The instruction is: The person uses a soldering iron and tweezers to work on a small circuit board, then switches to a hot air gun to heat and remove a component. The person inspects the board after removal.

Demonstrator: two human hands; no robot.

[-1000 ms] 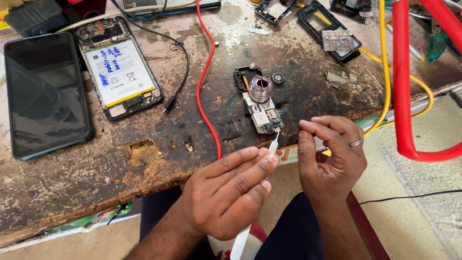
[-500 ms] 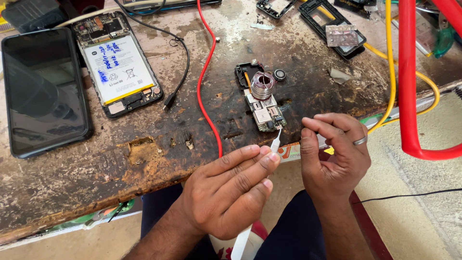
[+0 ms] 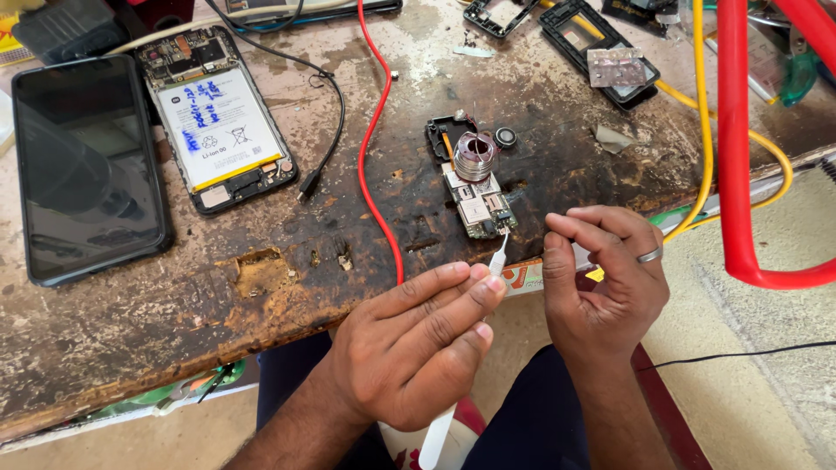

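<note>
My left hand [image 3: 418, 348] grips a thin white tweezer-like tool [image 3: 498, 254] between thumb and fingers. The tool's tip touches the near end of a small green circuit board [image 3: 477, 204] close to the table edge, and its white handle runs down under my palm. A spool of solder wire [image 3: 475, 157] rests on the far part of the board, next to a small round part [image 3: 505, 137]. My right hand [image 3: 601, 283], with a ring on one finger, hovers just right of the tool tip. Its thumb and forefinger are pinched together, with nothing visible between them.
A dark-screened phone [image 3: 87, 165] and an opened phone showing its white battery [image 3: 218, 122] lie at the left. A thin red cable [image 3: 379, 148] crosses the worn wooden table [image 3: 174, 331]. Black phone frames [image 3: 601, 52], a yellow cable [image 3: 705, 130] and a thick red tube [image 3: 736, 174] crowd the right.
The view has shifted slightly. Both hands stay in nearly the same pose, with the tool tip still at the board's near end.
</note>
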